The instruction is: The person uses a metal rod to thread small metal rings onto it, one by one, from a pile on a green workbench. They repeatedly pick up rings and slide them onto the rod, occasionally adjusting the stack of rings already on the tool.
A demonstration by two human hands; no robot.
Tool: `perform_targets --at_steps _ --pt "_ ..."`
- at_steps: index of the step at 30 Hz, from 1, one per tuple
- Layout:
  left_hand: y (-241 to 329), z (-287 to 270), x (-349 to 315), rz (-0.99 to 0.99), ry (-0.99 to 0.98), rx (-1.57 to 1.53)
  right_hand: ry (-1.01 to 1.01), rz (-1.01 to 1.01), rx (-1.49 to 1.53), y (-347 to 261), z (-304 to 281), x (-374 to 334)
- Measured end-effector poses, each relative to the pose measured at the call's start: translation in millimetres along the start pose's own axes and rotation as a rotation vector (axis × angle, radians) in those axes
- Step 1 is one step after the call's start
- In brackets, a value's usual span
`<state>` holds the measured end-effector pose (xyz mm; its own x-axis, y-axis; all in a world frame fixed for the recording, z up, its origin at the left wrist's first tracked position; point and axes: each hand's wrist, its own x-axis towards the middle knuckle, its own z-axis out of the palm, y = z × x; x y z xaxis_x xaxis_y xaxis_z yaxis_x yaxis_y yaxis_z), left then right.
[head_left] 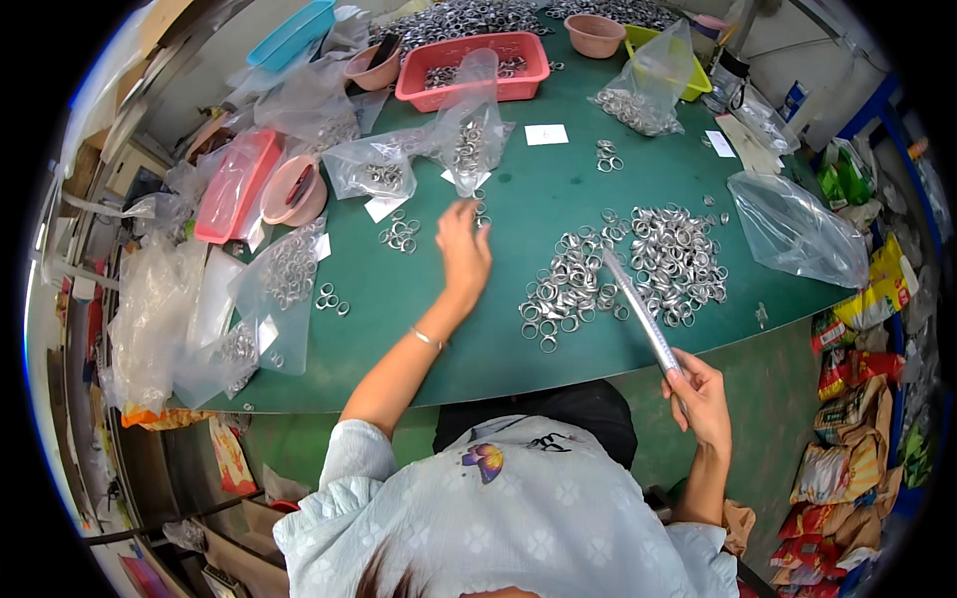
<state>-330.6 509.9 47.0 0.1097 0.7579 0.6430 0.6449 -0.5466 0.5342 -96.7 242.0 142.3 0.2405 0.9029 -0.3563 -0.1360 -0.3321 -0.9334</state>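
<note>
My right hand point(701, 396) is closed round the thick end of a tapered metal ring mandrel point(646, 317). Its thin tip reaches among loose silver rings point(678, 254), which lie in a large heap, with a second cluster of rings point(563, 284) beside it. Near the middle of the table, my left hand point(464, 249) has thumb and fingers apart, beside a few rings point(482, 211) in front of a clear bag of rings point(469, 149). I see nothing held in it. Left of this hand lies a small group of rings point(401, 234).
On the green table point(419, 339) stand a red basket of rings point(474, 97), pink bowls point(296, 189) and a pink tray point(237, 189). More bagged rings point(289, 269) lie left; a clear plastic bag point(797, 229) lies right. Coloured packets point(857, 389) line the right side.
</note>
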Motion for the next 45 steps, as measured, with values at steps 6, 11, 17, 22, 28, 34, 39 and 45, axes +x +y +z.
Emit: perform_targets --at_steps 6,11,17,22,28,34,39,45 --pt "56.2 31.4 -13.0 0.01 -0.469 -0.217 0.118 -0.143 0.158 11.2 5.7 10.8" --pt "51.4 67.7 0.5 -0.057 -0.5 -0.155 0.175 -0.158 0.186 10.4 6.3 14.5" --pt "66.1 53.2 5.0 -0.197 -0.425 -0.501 0.188 -0.138 0.185 21.5 2.8 18.7" --pt "82.1 23.6 3.7 -0.607 -0.475 -1.133 0.112 -0.143 0.166 16.6 10.0 20.2" --pt "100.9 -41.1 14.0 -0.817 -0.65 -1.384 -0.056 -0.151 0.197 5.3 21.0 6.1" --pt "98.2 -66.9 11.3 -0.828 -0.544 -1.57 -0.151 -0.147 0.09 -1.4 28.7 -3.9" --pt "96.5 -80.0 9.2 -0.828 -0.531 -1.633 -0.143 -0.195 -0.015 -8.7 31.1 -7.3" --pt "109.1 -92.7 5.5 -0.722 -0.784 -1.486 -0.14 -0.234 -0.137 -15.6 36.0 -13.4"
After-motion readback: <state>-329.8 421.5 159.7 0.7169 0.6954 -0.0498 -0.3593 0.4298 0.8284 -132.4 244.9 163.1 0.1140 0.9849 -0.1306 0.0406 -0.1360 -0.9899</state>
